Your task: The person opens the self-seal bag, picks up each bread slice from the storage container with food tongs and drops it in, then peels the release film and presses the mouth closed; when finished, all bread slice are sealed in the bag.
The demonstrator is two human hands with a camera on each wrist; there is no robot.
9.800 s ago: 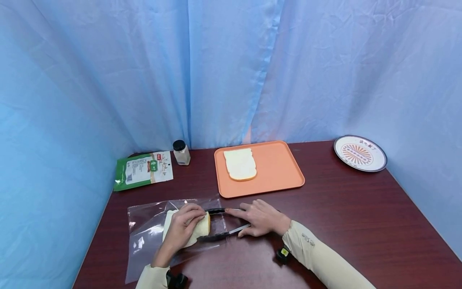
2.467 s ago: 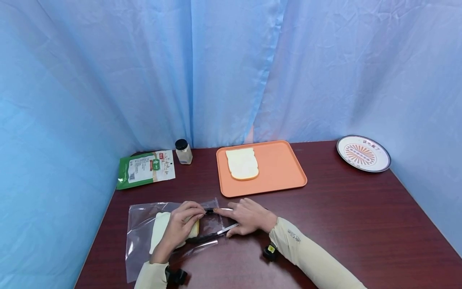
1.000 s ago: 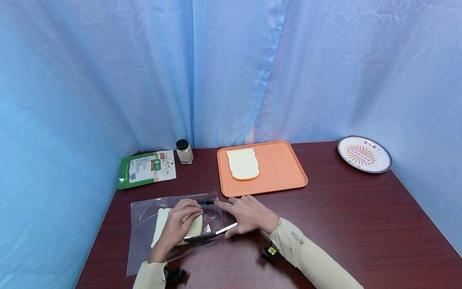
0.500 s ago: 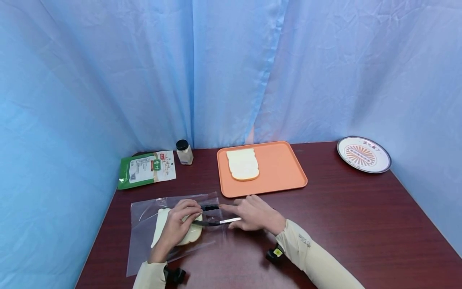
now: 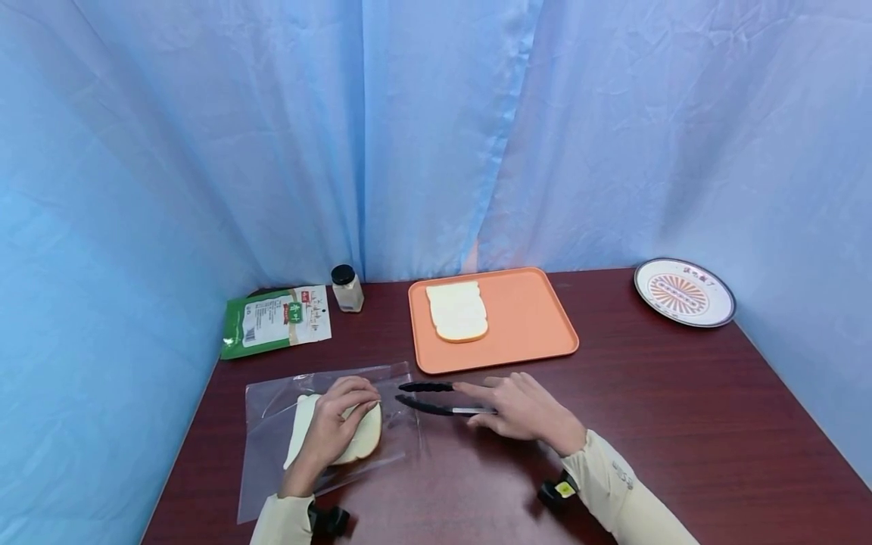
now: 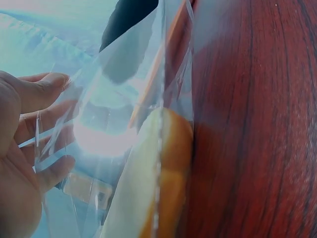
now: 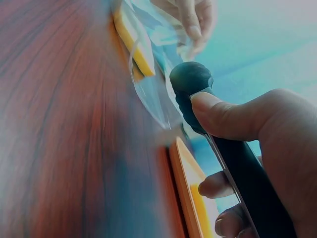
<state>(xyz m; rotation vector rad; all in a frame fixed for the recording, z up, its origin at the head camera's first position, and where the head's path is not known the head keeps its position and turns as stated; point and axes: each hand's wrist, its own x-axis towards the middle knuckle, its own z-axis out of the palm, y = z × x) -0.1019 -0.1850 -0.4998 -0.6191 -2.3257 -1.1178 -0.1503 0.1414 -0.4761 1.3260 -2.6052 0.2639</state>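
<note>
My left hand point(image 5: 334, 424) pinches the upper film of a clear plastic bag point(image 5: 262, 473), lifting it a little off the table. A slice of bread point(image 5: 369, 439) lies inside the bag, partly hidden by that hand; its crust point(image 6: 174, 183) shows through the film in the left wrist view. In my right hand point(image 5: 531, 410) is a pair of tongs point(image 5: 431, 409) with black tips and metal arms. The tongs hold nothing, and their tips lie close together near the bag's right end. The right wrist view shows the thumb along one black tong arm point(image 7: 247, 173).
Behind the bag, an orange tray point(image 5: 527, 318) carries another bread slice point(image 5: 458, 312). A green and white packet point(image 5: 275, 322) and a black-lidded jar point(image 5: 348, 289) stand at the back left. A patterned plate point(image 5: 715, 303) is at the far right. Blue curtains surround the table.
The tongs have come away from the bread and moved right, their arms drawing closer together. Earlier they reached into the bag around the slice. The left hand barely shifted over the last second.
</note>
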